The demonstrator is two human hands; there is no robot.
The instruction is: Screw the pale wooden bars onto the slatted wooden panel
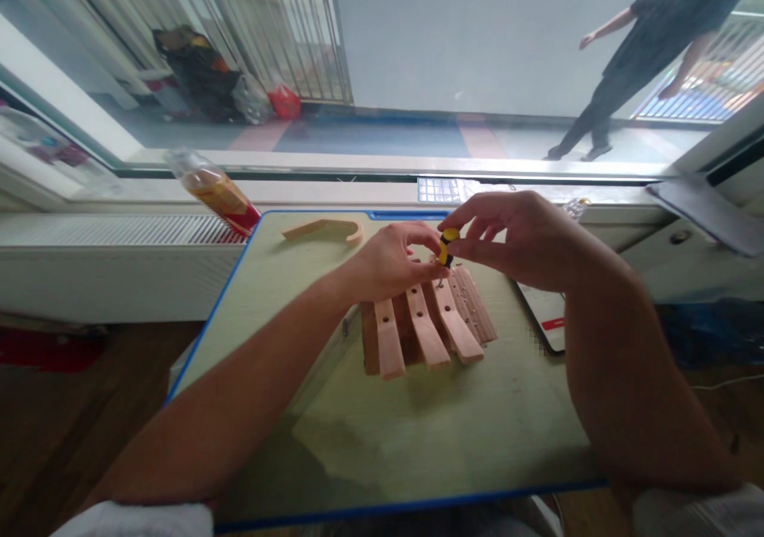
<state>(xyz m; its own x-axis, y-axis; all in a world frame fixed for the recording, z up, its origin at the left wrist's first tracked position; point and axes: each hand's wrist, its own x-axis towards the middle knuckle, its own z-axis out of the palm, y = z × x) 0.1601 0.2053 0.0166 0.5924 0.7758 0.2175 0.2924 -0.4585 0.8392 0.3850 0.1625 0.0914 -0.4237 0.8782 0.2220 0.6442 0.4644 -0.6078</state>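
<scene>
A wooden assembly of several slats (425, 326) lies on the green table (418, 433) near its middle. My left hand (387, 262) rests on the far end of the slats, with its fingers curled against the wood. My right hand (519, 235) pinches the yellow-and-black handle of a small screwdriver (446, 247), which stands upright with its tip on one slat. A loose curved wooden piece (325, 229) lies at the table's far edge, apart from both hands.
A plastic bottle (215, 191) lies tilted on the sill at the table's far left corner. A flat white card or device (546, 310) lies on the right of the table. Behind the window glass a person (650, 52) walks outside.
</scene>
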